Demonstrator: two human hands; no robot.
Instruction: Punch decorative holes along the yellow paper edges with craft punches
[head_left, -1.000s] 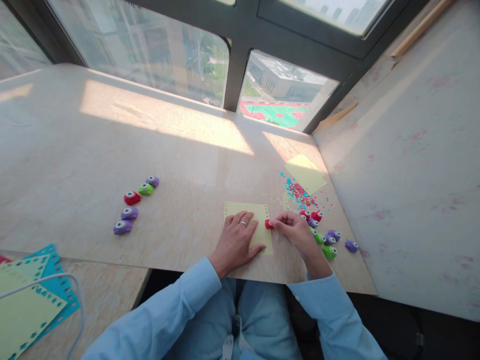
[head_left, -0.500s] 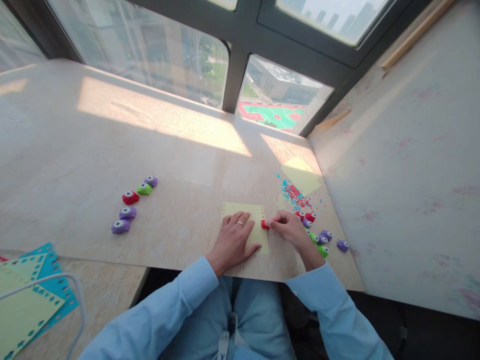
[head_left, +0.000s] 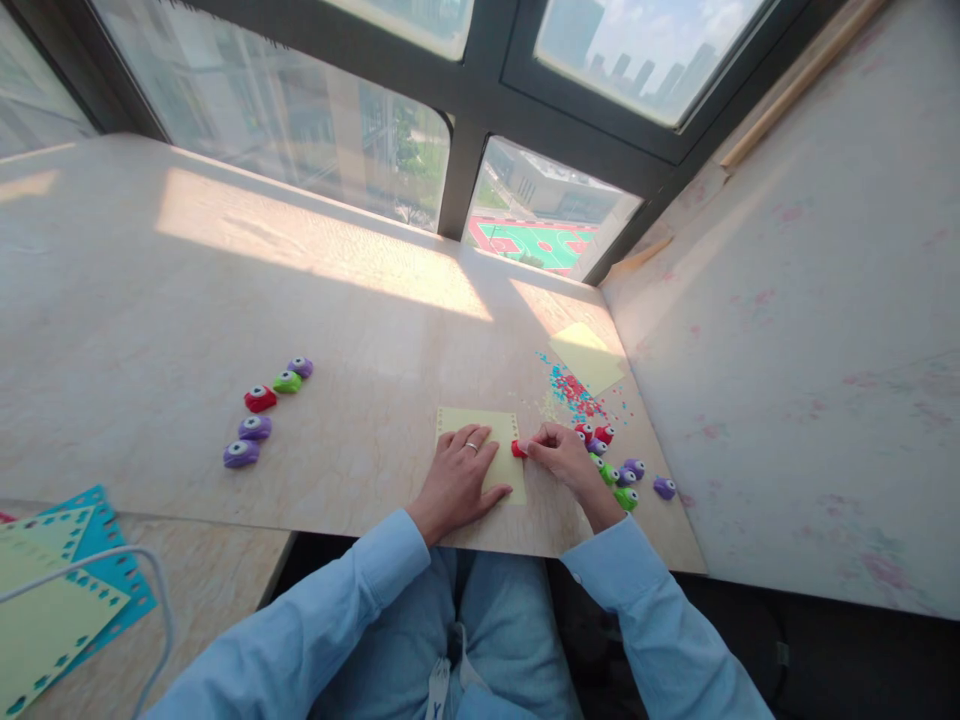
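My left hand (head_left: pixel 463 482) lies flat with spread fingers on a pale yellow sheet of paper (head_left: pixel 504 430), pressing it to the table. Small punched holes run along the sheet's top and side edges. At its right edge sits a small red craft punch (head_left: pixel 518 449), gripped between the thumb and fingers of my right hand (head_left: pixel 564 458). Just right of that hand is a cluster of red, purple and green craft punches (head_left: pixel 611 472), partly hidden by the wrist.
Punched-out paper bits (head_left: pixel 576 392) in red, blue and yellow lie beside another yellow sheet (head_left: pixel 589 357). On the left stands a row of several craft punches (head_left: pixel 255 427). Punched blue and yellow sheets (head_left: pixel 56 600) and a white cable (head_left: pixel 154 565) are at lower left. A wall (head_left: pixel 787 400) borders the right.
The view has shifted slightly, so most things appear a little further left. My left hand stays on the sheet, and my right hand keeps the red punch at its right edge.
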